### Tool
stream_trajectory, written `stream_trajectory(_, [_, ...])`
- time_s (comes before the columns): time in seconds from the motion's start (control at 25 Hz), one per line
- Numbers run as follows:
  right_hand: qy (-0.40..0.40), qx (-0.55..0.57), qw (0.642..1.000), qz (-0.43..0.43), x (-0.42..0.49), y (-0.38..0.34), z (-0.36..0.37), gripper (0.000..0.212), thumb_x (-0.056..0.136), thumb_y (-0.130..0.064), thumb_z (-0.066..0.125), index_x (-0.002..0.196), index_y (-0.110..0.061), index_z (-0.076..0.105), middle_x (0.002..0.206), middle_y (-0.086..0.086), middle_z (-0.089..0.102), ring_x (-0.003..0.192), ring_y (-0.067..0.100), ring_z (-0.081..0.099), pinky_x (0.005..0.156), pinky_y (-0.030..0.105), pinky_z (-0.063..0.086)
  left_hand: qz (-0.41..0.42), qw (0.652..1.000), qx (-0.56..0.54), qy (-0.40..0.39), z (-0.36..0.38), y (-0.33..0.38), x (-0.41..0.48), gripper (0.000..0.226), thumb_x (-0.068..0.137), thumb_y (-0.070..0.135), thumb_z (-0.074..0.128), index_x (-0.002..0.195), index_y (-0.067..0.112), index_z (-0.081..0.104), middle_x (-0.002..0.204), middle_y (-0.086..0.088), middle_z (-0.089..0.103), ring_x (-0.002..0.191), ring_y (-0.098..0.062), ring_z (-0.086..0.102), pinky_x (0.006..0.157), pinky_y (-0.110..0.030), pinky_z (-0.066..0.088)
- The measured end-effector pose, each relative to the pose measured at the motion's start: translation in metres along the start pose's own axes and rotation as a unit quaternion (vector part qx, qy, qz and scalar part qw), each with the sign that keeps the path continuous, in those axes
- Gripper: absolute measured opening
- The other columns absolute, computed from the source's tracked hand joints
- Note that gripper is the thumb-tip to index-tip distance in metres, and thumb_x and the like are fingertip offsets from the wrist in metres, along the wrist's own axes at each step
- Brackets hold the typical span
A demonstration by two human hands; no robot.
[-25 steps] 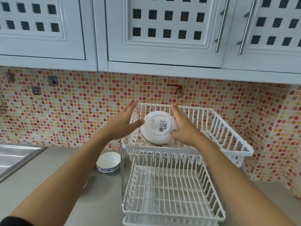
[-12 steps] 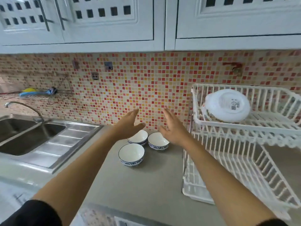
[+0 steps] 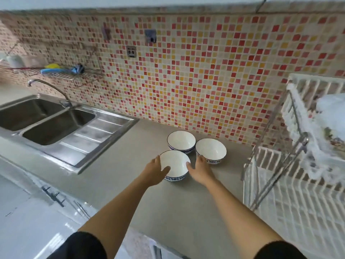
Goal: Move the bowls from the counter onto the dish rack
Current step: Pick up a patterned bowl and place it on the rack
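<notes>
Both hands cup the nearest bowl [image 3: 174,165] on the bench [image 3: 186,212]: left hand [image 3: 155,171] and right hand [image 3: 200,170] open, fingers not yet closed. Two neighbouring bowls [image 3: 211,150] touch it; lifting carelessly could knock them.

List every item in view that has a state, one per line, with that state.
Near bowl: upright on the counter, empty, a hand on each side.
Back bowl: upright, empty, untouched.
Right bowl: upright, empty, beside the right hand.
Left hand: open, thumb over the near bowl's rim.
Right hand: open, against the near bowl.
Dish rack: lower tier looks empty; upper tier holds something white, blurred.
Sink: basins look empty.
Tap: no water visible.
</notes>
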State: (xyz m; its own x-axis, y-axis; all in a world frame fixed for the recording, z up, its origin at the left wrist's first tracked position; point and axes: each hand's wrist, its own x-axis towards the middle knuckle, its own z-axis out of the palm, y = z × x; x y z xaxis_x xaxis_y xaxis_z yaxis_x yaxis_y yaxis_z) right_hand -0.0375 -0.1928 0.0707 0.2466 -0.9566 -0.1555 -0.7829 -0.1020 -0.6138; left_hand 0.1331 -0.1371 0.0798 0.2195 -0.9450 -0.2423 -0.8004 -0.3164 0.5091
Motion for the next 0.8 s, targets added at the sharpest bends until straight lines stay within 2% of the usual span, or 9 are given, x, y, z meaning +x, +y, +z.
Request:
stream_trajectory(0.24, [-0.016,0.025,0.996,0.085,0.079,0.014,0.050,0.072,0.096,-0.043,0.038,0.149,-0.001,0.012,0.157,0.017,0.020,0.143,0.030,0.025,0.112,0.038,0.026,-0.105,0.994,-0.034,0.005,0.031,-0.019,0.083,0.073,0.098,0.036,0.037,0.150,0.000,0.002,0.152,-0.024,0.027,0.138,-0.039,0.032,0.112,-0.042,0.028])
stream_trajectory(0.32, [-0.043,0.022,0.993,0.109,0.098,0.023,0.064,0.067,0.096,-0.040,0.040,0.147,-0.002,0.019,0.151,0.018,0.034,0.136,0.032,0.037,0.108,0.040,0.034,-0.139,0.990,-0.026,-0.006,0.041,-0.025,0.101,0.070,0.098,0.026,0.038,0.150,0.001,-0.002,0.147,-0.024,0.035,0.134,-0.038,0.039,0.108,-0.041,0.033])
stream_trajectory(0.4, [-0.064,0.021,0.990,0.121,0.110,0.030,0.075,0.051,0.093,-0.029,0.044,0.136,-0.004,0.032,0.138,0.017,0.049,0.123,0.034,0.050,0.101,0.041,0.042,-0.171,0.985,-0.006,-0.022,0.049,-0.030,0.115,0.071,0.094,0.010,0.040,0.150,0.000,-0.003,0.137,-0.024,0.049,0.125,-0.038,0.049,0.102,-0.040,0.040])
stream_trajectory(0.48, [-0.065,0.027,0.989,0.133,0.119,0.033,0.080,0.041,0.086,-0.014,0.044,0.127,-0.009,0.037,0.130,0.015,0.054,0.114,0.035,0.055,0.093,0.037,0.046,-0.195,0.980,-0.014,-0.026,0.054,-0.033,0.126,0.067,0.087,-0.004,0.044,0.145,-0.004,0.011,0.125,-0.027,0.058,0.116,-0.042,0.056,0.093,-0.042,0.047])
stream_trajectory(0.56, [-0.057,0.021,0.989,0.137,0.124,0.035,0.082,0.041,0.082,-0.006,0.041,0.123,-0.008,0.038,0.125,0.016,0.055,0.109,0.036,0.057,0.087,0.037,0.049,-0.199,0.979,-0.042,-0.023,0.055,-0.032,0.129,0.049,0.083,-0.012,0.044,0.129,-0.007,0.027,0.115,-0.032,0.062,0.106,-0.045,0.062,0.083,-0.045,0.053])
stream_trajectory(0.68, [-0.046,0.025,0.990,0.128,0.114,0.035,0.081,0.031,0.083,-0.003,0.038,0.113,-0.008,0.036,0.112,0.018,0.058,0.096,0.036,0.059,0.081,0.041,0.052,-0.191,0.979,-0.066,-0.019,0.051,-0.026,0.118,0.040,0.083,-0.013,0.038,0.121,-0.004,0.030,0.106,-0.032,0.063,0.096,-0.045,0.065,0.075,-0.044,0.056])
stream_trajectory(0.76, [-0.032,0.041,0.993,0.102,0.098,0.026,0.072,0.022,0.086,-0.002,0.036,0.106,-0.010,0.032,0.095,0.018,0.057,0.081,0.033,0.056,0.071,0.042,0.050,-0.172,0.983,-0.057,0.005,0.040,-0.024,0.104,0.043,0.083,-0.010,0.034,0.125,-0.002,0.029,0.098,-0.026,0.062,0.091,-0.042,0.061,0.070,-0.039,0.050])
stream_trajectory(0.8, [-0.018,0.046,0.995,0.089,0.090,0.021,0.065,0.022,0.088,-0.003,0.035,0.108,-0.010,0.031,0.092,0.018,0.055,0.079,0.032,0.054,0.069,0.043,0.048,-0.160,0.985,-0.053,0.020,0.031,-0.021,0.096,0.044,0.083,-0.008,0.033,0.126,-0.002,0.029,0.091,-0.022,0.058,0.087,-0.040,0.057,0.069,-0.038,0.045])
